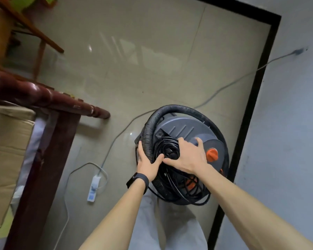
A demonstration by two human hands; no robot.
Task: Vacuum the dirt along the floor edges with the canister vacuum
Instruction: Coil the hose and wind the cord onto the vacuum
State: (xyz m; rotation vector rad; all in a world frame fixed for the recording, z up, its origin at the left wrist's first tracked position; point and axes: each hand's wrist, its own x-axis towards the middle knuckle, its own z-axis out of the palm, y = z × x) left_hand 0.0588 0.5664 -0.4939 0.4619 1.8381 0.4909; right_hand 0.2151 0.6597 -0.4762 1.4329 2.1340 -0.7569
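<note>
Nearest us, our left hand (146, 164) curls its fingers round the corrugated hose (148, 139), steadying the loop. Our right hand (188, 157) lies on the coiled power cord (167, 150), thumb and forefinger closing about the bundle, we judge to free it for plugging in. Both work atop the canister vacuum (184, 129), which stands at the right edge of the floor (134, 73), just beside the black skirting (257, 98). Count: two hands, one vacuum, one hose, one cord coil, one orange knob (212, 154), one power strip (94, 188), well apart leftward.
</note>
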